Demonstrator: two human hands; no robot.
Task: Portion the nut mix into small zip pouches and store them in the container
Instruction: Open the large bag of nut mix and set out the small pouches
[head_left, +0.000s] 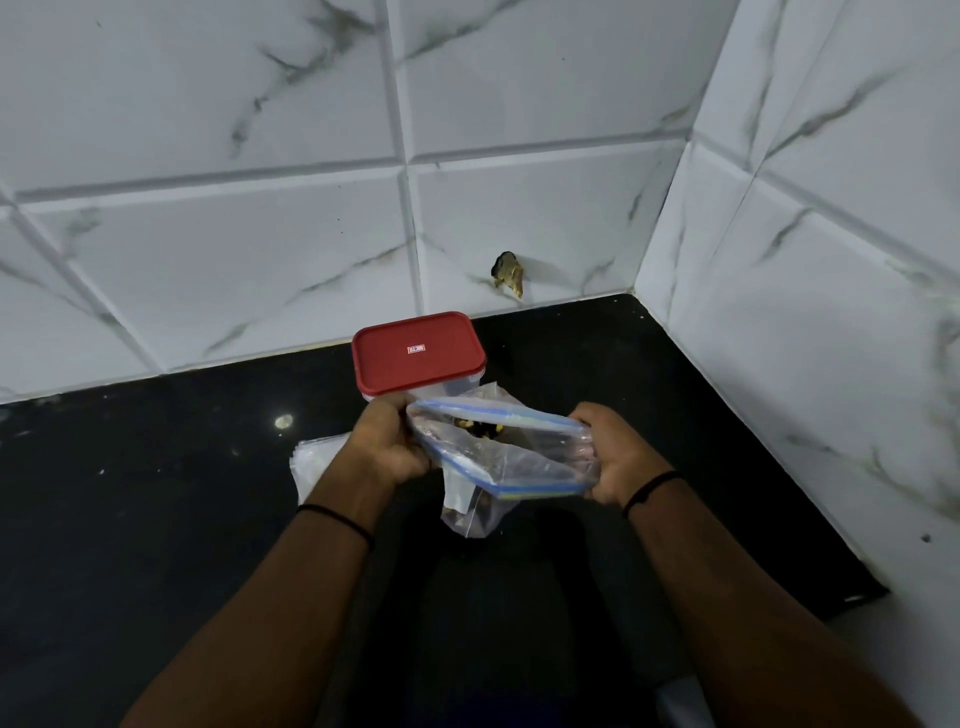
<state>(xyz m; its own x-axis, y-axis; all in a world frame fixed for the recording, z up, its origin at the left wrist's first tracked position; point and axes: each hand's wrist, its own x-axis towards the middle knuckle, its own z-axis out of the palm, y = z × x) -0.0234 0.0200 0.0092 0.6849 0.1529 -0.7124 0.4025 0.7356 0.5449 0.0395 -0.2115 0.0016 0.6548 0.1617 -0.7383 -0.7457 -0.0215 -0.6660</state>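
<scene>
I hold a clear zip pouch (511, 457) with a blue zip strip above the black counter, its mouth pulled open between both hands. My left hand (387, 441) grips its left end and my right hand (618, 457) grips its right end. Dark and yellow nut pieces (480, 427) show inside through the opening. A second clear bag (470, 512) hangs or lies just below the pouch. Behind it stands a clear container with a red lid (418, 353), shut. A stack of empty clear pouches (317, 457) lies on the counter left of my left wrist.
The black counter (156, 493) meets white marble-tiled walls at the back and on the right, forming a corner. A small dark hole with debris (508, 273) marks the back wall above the counter. The counter's front right edge (852, 597) ends near the right wall.
</scene>
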